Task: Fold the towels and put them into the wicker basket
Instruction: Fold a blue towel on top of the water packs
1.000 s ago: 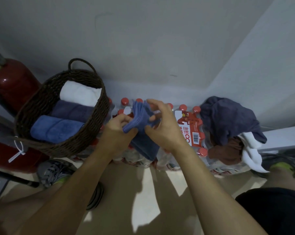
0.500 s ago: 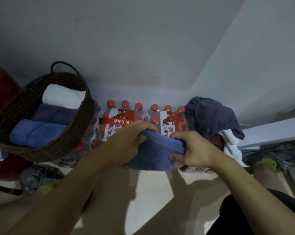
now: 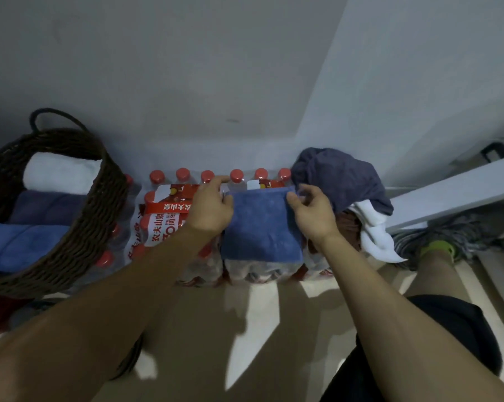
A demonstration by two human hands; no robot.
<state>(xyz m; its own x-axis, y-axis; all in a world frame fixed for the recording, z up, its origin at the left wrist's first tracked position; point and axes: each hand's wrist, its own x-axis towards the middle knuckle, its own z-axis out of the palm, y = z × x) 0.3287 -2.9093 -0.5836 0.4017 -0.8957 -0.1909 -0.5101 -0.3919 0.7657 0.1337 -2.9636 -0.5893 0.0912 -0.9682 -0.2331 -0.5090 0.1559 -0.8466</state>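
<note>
Dim corner, grey walls, pale floor. Shrink-wrapped water bottle packs (image 3: 169, 224) against wall serve as your surface. Blue towel (image 3: 262, 227) lies flat across packs. Your left hand (image 3: 211, 206) pinches its far left corner; your right hand (image 3: 313, 211) pinches far right corner, fingers curled. Wicker basket (image 3: 79, 227) at left holds white, purple and blue folded towels. Unfolded towel pile (image 3: 343, 187) at right.

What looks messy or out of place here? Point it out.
Unfolded towels sit crumpled in a heap on the water bottles, right of the blue towel both hands hold flat. The basket looks tidy.
</note>
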